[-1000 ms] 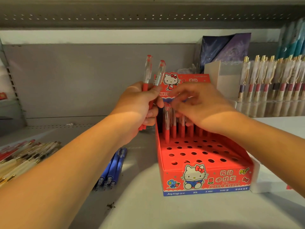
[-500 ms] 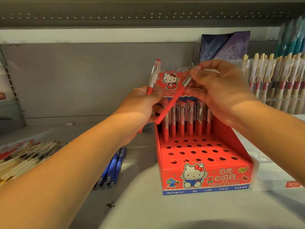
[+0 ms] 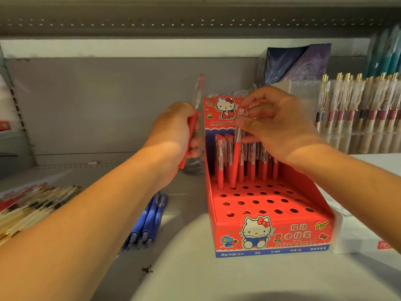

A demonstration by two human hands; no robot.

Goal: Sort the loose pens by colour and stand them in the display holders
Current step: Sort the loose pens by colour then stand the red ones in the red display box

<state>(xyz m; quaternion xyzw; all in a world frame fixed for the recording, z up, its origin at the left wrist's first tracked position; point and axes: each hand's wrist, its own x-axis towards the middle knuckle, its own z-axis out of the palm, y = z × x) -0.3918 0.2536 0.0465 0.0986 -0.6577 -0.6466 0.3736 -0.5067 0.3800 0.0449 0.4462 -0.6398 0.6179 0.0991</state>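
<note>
— Since half a second ago, the red pen in the right hand goes from a slant above the box to nearly upright. Its tip is now down among the holes, just in front of the pens at the back.

— Is it seated yet?

— I can't tell whether the tip is inside a hole or only resting on one. The thumb and fingers pinch it high up, at the clear cap end.

— And the left hand?

— It grips a second red pen, held upright just left of the red display box. A second ago it held two.

— How full is that box?

— The standing red pens fill only the back. The rows of holes towards the front are bare. I'd say the reds are barely begun, with one going in and one waiting.

— What about the other colours?

— A few blue pens lie loose on the shelf, left of the box and apart from it. Further left, at the edge of view, there is a pile of mixed pens, red and pale ones together. I see no holder meant for the blue ones.

— Anything already finished?

— On the right, a clear holder has gold-clipped pens standing in it. Judging from how things lie, most of the sorting is still to do.
</note>
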